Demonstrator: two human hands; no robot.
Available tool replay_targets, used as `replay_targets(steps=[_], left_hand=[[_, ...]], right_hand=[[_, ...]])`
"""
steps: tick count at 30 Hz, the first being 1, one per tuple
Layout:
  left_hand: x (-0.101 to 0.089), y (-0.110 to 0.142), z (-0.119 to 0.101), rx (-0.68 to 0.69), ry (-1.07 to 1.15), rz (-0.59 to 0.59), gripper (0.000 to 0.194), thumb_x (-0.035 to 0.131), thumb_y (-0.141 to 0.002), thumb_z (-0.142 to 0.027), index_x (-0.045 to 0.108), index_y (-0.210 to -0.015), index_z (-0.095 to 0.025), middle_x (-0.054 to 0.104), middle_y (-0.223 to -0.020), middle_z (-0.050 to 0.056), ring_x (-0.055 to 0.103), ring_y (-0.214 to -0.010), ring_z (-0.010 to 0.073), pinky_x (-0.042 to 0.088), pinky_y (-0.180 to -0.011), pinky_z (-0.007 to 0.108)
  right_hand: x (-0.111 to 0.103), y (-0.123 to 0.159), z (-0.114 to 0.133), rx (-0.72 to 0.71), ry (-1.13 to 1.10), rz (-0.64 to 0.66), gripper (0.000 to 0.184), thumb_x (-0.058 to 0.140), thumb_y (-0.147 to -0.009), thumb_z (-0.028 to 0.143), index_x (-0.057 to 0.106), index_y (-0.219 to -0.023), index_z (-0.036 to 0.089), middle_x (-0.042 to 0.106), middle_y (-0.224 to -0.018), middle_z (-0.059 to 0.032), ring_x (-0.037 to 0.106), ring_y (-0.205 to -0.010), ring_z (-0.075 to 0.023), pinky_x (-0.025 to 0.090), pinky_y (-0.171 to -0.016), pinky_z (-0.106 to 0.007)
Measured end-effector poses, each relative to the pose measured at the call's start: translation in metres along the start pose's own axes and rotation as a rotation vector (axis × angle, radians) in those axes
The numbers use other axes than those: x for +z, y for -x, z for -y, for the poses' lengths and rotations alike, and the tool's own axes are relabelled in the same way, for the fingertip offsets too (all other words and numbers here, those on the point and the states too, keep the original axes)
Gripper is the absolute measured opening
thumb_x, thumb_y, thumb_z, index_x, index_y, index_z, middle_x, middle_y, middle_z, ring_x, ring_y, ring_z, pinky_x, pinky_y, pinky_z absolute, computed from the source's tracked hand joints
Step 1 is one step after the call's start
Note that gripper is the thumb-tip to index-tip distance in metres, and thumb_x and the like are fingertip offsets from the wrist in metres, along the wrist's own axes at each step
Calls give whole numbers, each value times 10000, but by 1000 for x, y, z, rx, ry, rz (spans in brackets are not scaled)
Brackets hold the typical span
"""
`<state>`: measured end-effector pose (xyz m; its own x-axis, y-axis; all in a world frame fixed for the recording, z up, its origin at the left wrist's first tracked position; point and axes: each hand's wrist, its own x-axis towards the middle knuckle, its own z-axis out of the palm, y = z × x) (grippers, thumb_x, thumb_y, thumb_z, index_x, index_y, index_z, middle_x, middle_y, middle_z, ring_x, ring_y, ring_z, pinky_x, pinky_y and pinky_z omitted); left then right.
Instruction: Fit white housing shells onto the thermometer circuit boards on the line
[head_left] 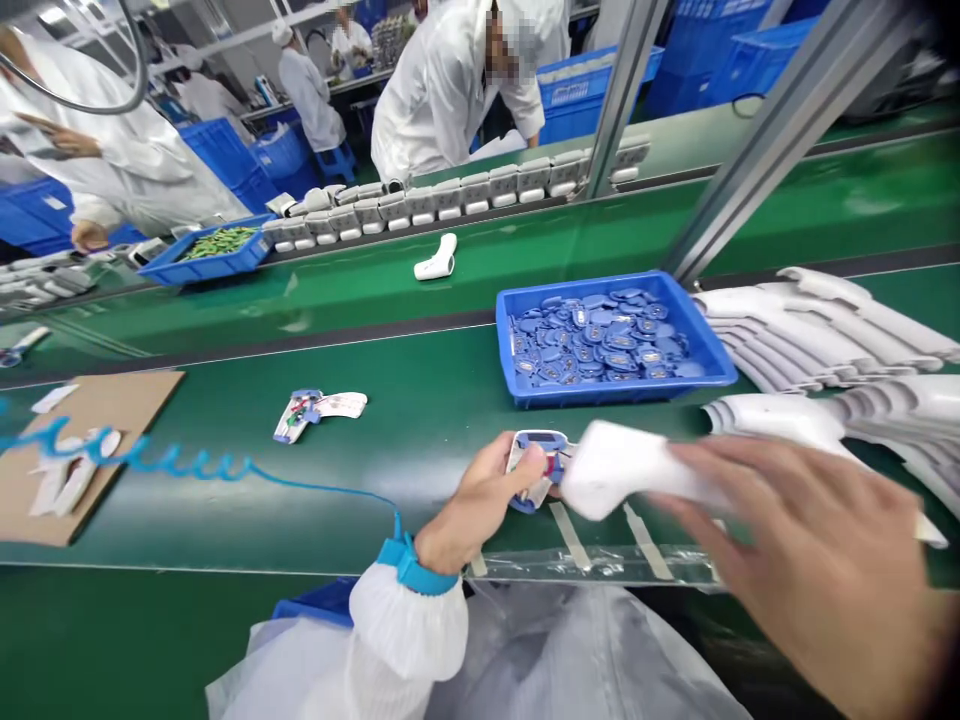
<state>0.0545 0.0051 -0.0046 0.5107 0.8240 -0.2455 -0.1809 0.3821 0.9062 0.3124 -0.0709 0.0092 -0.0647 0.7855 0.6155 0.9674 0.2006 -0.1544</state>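
My left hand [476, 500] sits over the front of the worktop [420, 450], its fingers [525, 460] pressed around a small blue-and-white device [536, 465], just beside a white shell [637, 470]. My right hand [795, 560] has its fingers [697, 470] spread near the shell's far end, too blurred for me to tell if they grip it. Beyond sits a blue tray [600, 393] of blue parts [600, 335], near stacked white shells [817, 330]. A coiled blue cord [172, 462] runs from my wrist strap [409, 565]
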Motion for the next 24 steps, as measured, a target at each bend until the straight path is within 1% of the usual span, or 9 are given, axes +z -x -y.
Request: replay_targets(steps=[3, 6, 10, 12, 14, 16, 18, 21, 24], left_hand=[[-1, 1, 2, 62, -50, 26, 555, 757, -869, -582, 653, -1211, -157, 696, -1132, 94, 638, -976, 193, 480, -833, 266], [-2, 2, 7, 106, -165, -23, 512, 783, -853, -536, 665, -1158, -141, 684, -916, 57, 617, -787, 169, 467, -696, 263], [-5, 4, 8, 185, -324, -72, 448, 742, -876, -536, 690, -1118, -163, 680, -895, 39, 586, -758, 157, 436, -660, 257], [-5, 6, 5, 200, -403, -80, 439, 805, -818, -520, 691, -1071, -179, 696, -938, 31, 576, -779, 154, 423, -665, 252], [-6, 7, 2, 203, -462, -106, 455, 878, -734, -483, 671, -1010, -187, 706, -928, 19, 583, -783, 161, 428, -673, 259], [-5, 7, -1, 224, -532, -113, 438, 883, -721, -417, 660, -1028, -199, 725, -957, 21, 616, -803, 183, 446, -688, 278], [-4, 7, -1, 281, -644, -50, 300, 770, -809, -287, 667, -1078, -205, 741, -1026, 45, 657, -844, 217, 464, -701, 305], [-1, 6, 3, 381, -915, 45, 221, 579, -826, -123, 710, -996, -177, 754, -937, 93, 680, -785, 258, 455, -659, 342], [1, 5, 11, 397, -1134, -29, 216, 595, -800, -155, 731, -969, -151, 743, -818, 130, 663, -682, 289, 429, -614, 373]], right_hand=[[10, -15, 52, -288, 97, 17, 261, 632, -999, 287, 606, -1258, 275, 761, -1113, -78, 671, -1004, -312, 392, -883, -512], [25, -23, 63, -338, 96, 45, 258, 599, -1026, 314, 592, -1253, 193, 746, -1174, -103, 675, -1035, -303, 408, -909, -499], [34, -25, 48, -141, -228, 239, 469, 492, -1041, 554, 581, -1357, 219, 742, -1201, -107, 696, -1035, -300, 504, -867, -472], [34, -31, 49, 20, -495, 418, 448, 499, -1035, 562, 591, -1377, 288, 750, -1182, -54, 714, -974, -238, 545, -779, -385], [35, -41, 61, 171, -661, 497, 380, 506, -1028, 562, 669, -1267, 315, 750, -1098, -22, 704, -899, -193, 530, -690, -318], [41, -53, 82, 258, -680, 398, 370, 520, -1013, 573, 729, -977, 270, 715, -888, -11, 651, -762, -165, 478, -641, -297], [52, -61, 104, 256, -581, 257, 451, 554, -993, 574, 633, -713, 229, 625, -707, 6, 560, -636, -138, 408, -605, -294], [68, -66, 125, 122, -350, 97, 520, 532, -1017, 503, 473, -592, 210, 515, -588, 15, 435, -552, -120, 278, -554, -311], [74, -66, 130, 22, -269, -23, 517, 496, -1035, 359, 367, -557, 207, 440, -541, 15, 364, -529, -112, 236, -550, -321]])
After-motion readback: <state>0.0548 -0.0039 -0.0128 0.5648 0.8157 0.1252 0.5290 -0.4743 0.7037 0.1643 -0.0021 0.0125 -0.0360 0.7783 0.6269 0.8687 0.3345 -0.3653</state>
